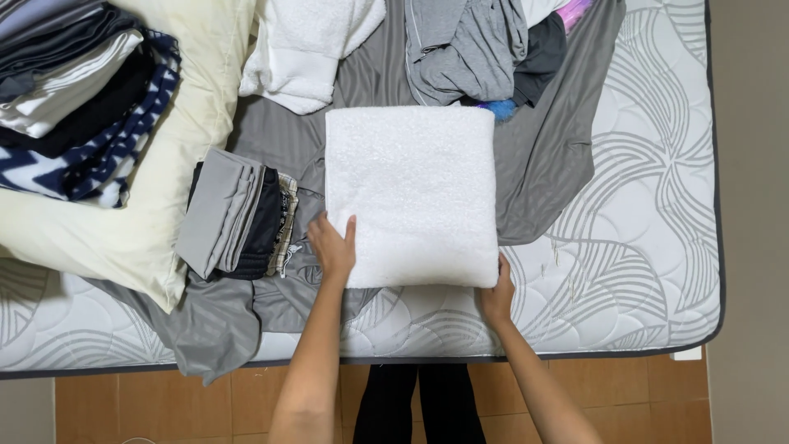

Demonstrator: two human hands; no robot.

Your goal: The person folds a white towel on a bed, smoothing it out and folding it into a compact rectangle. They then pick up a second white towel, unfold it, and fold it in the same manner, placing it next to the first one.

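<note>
A: Step in hand, judged fr. the head view: a folded white towel (411,196) is being squared up on the grey sheet (551,164) in the mid. of the mattress (649,238), near its front edge.

B: Hands?

A: Left hand (332,247) is laid flat on the towel's near-left corner, fingers together and extended, nothing gripped. Right hand (497,298) is pressed at the near-right corner; fingers curl under or against the edge, and whether the edge is pinched can't be told.

B: Next move calls for what?

A: Prob. either one more fold or a lift. For a lift, both near corners would need to be gripped evenly so the layers aren't let slip apart; the towel looks thick and soft, so sag is to be expected.

B: Containers?

A: None seen. Stacks only: a small pile of folded grey and dark clothes (234,215) just left of the towel, touching the left hand's side; a taller pile of folded items (78,99) is set on a cream pillow (177,156) at far left. Unfolded grey garments (468,49) and another white towel (308,45) are heaped beyond.
</note>
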